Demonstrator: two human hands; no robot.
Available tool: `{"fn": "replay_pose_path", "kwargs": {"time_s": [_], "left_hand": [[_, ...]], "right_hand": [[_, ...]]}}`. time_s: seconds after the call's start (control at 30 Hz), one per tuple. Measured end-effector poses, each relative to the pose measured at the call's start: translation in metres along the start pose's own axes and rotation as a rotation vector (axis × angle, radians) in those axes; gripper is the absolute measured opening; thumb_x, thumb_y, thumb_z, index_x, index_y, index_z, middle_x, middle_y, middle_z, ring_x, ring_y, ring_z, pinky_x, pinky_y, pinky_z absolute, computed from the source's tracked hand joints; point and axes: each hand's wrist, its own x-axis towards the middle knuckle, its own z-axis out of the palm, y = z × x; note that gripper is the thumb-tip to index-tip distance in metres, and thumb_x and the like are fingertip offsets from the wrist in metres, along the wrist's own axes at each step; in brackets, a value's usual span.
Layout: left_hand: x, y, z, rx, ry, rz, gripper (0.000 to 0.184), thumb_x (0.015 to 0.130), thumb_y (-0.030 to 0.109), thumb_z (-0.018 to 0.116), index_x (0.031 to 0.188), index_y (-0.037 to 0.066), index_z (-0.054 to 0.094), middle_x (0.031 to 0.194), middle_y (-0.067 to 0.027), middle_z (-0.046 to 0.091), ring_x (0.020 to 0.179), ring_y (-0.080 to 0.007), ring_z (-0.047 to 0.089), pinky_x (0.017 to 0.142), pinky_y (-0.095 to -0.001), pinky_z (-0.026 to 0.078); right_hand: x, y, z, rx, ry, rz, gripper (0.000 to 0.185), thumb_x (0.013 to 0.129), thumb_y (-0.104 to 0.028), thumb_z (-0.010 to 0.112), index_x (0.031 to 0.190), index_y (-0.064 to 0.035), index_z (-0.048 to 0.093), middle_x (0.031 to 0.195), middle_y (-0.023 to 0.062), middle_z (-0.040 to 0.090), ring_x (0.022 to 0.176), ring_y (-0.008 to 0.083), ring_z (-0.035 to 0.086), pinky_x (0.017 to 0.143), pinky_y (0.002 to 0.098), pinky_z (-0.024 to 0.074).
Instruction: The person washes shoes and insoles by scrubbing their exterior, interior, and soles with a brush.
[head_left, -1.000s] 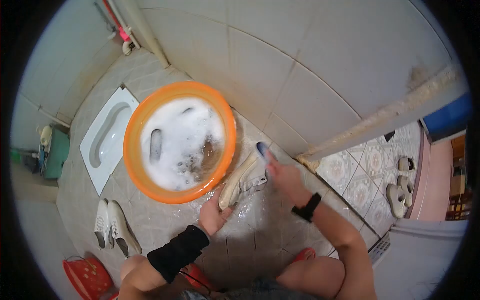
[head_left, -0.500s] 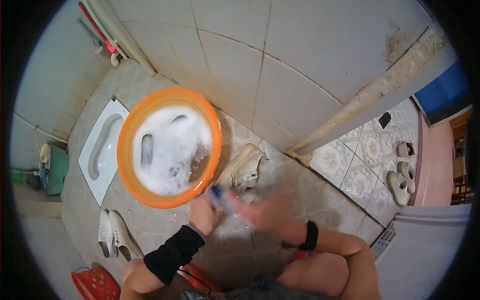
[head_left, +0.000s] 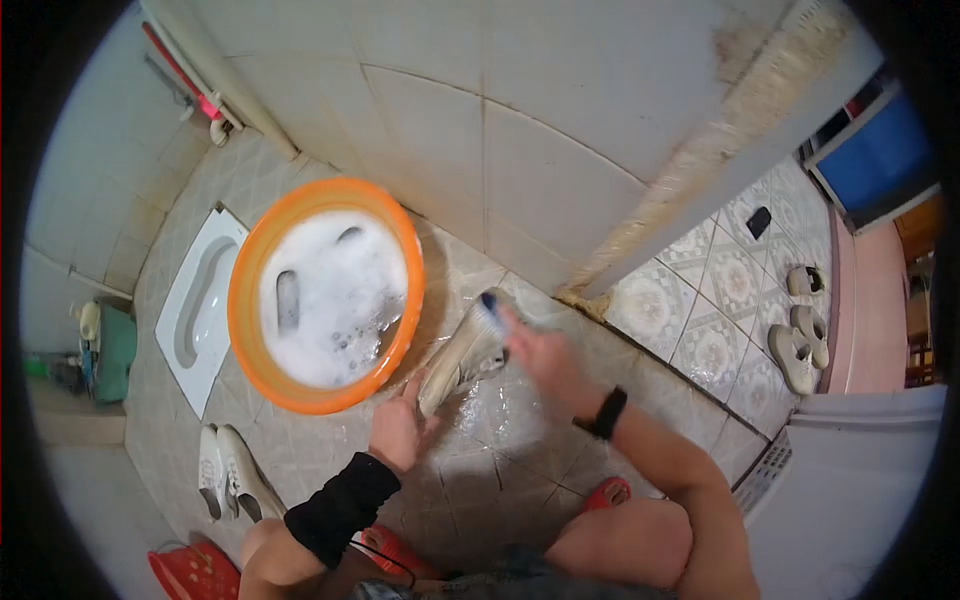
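A wet, off-white shoe [head_left: 458,352] lies on its side on the tiled floor, right of an orange basin [head_left: 418,290]. My left hand [head_left: 398,430] grips the shoe's near end, fingers on one side and thumb on the other. In my right hand [head_left: 545,362], blurred by motion, is a brush [head_left: 491,306] with dark blue on its head, against the far end of the shoe. White suds [head_left: 340,260] fill the basin, and two greyish shapes poke through them; what they belong to is hidden.
A white squat toilet [head_left: 207,300] is set in the floor left of the basin. A pair of white shoes [head_left: 240,470] stands at the lower left, near a red bucket [head_left: 195,572]. More light shoes [head_left: 795,355] sit beyond the doorway on the right. A tiled wall rises behind the basin.
My right hand has moved the brush from the near end of the shoe up to its far end. My left hand still holds the near end. The view has shifted slightly.
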Motion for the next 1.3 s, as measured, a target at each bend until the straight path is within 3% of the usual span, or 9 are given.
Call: {"fn": "replay_pose_path", "kwargs": {"time_s": [0.17,0.23,0.4,0.57,0.77,0.87,0.93,1.03,1.3], "left_hand": [[0.003,0.002,-0.002,-0.009,-0.051,-0.051,0.069,0.064,0.009,0.067,0.125,0.003,0.036,0.101,-0.0231,0.055,0.084,-0.0385,0.055,0.072,-0.0412,0.046],[0.001,-0.016,0.011,0.002,-0.14,-0.026,0.067,0.062,0.007,0.067,0.123,0.006,0.04,0.082,-0.0224,0.058,0.078,-0.038,0.056,0.07,-0.0423,0.044],[-0.003,-0.002,0.006,0.032,-0.052,-0.023,0.069,0.064,0.008,0.067,0.125,0.004,0.037,0.085,-0.0225,0.057,0.075,-0.0373,0.056,0.066,-0.0416,0.045],[0.0,-0.012,0.011,0.047,-0.099,-0.084,0.071,0.065,0.012,0.068,0.128,0.003,0.034,0.088,-0.0225,0.058,0.078,-0.0378,0.056,0.068,-0.0424,0.045],[0.0,0.002,0.003,0.074,-0.122,-0.052,0.069,0.065,0.011,0.067,0.126,0.004,0.036,0.084,-0.0236,0.057,0.078,-0.0388,0.056,0.07,-0.0424,0.045],[0.0,-0.009,0.008,-0.153,-0.007,0.048,0.056,0.07,0.005,0.061,0.12,-0.002,0.037,0.073,-0.0189,0.057,0.055,-0.0286,0.059,0.053,-0.0365,0.048],[0.001,-0.006,0.003,-0.697,-0.232,-0.307,0.054,0.073,0.005,0.059,0.122,0.001,0.038,0.075,-0.0131,0.059,0.057,-0.0221,0.06,0.045,-0.0301,0.047],[0.002,0.009,0.0,-0.768,-0.212,-0.381,0.044,0.076,0.003,0.055,0.117,0.0,0.04,0.079,-0.0094,0.057,0.05,-0.0147,0.056,0.039,-0.0234,0.047],[0.009,-0.003,0.003,-0.941,-0.298,-0.461,0.045,0.078,0.004,0.056,0.118,-0.001,0.036,0.088,-0.0142,0.056,0.052,-0.0221,0.06,0.045,-0.0299,0.055]], "right_hand": [[-0.019,-0.06,-0.024,0.066,-0.093,0.12,0.048,0.087,-0.029,0.049,0.132,-0.0196,0.035,0.044,0.0112,0.041,0.036,0.0224,0.042,0.039,0.0353,0.0351],[-0.026,-0.093,-0.018,0.045,-0.186,-0.119,0.048,0.087,-0.029,0.048,0.132,-0.022,0.035,0.047,0.0123,0.046,0.038,0.0232,0.046,0.039,0.0352,0.0366],[0.002,0.01,0.005,-0.074,0.024,0.291,0.049,0.087,-0.031,0.048,0.133,-0.0267,0.032,0.05,0.0107,0.049,0.039,0.022,0.049,0.039,0.0344,0.0399],[-0.022,-0.079,-0.013,-0.076,-0.149,-0.14,0.047,0.087,-0.029,0.047,0.132,-0.0241,0.034,0.049,0.01,0.05,0.04,0.0223,0.049,0.038,0.0349,0.0396],[-0.005,-0.008,-0.009,0.012,0.003,0.209,0.047,0.089,-0.031,0.044,0.134,-0.0247,0.031,0.045,0.0128,0.046,0.038,0.0267,0.048,0.039,0.0372,0.0394],[-0.022,-0.058,0.001,0.04,-0.075,0.108,0.05,0.089,-0.031,0.045,0.135,-0.0237,0.027,0.045,0.0111,0.046,0.038,0.0262,0.048,0.039,0.0375,0.0394],[-0.021,-0.045,0.009,0.042,-0.132,0.162,0.05,0.088,-0.031,0.045,0.135,-0.0228,0.027,0.049,0.0124,0.051,0.043,0.028,0.052,0.042,0.0402,0.0408],[-0.016,0.034,0.032,-0.086,0.046,0.232,0.048,0.088,-0.033,0.045,0.133,-0.0256,0.03,0.053,0.0161,0.052,0.043,0.0292,0.052,0.046,0.0416,0.0427],[-0.029,-0.076,0.021,0.128,-0.099,0.213,0.05,0.088,-0.033,0.047,0.134,-0.0282,0.028,0.054,0.0164,0.052,0.045,0.0307,0.053,0.047,0.0401,0.044]]}}
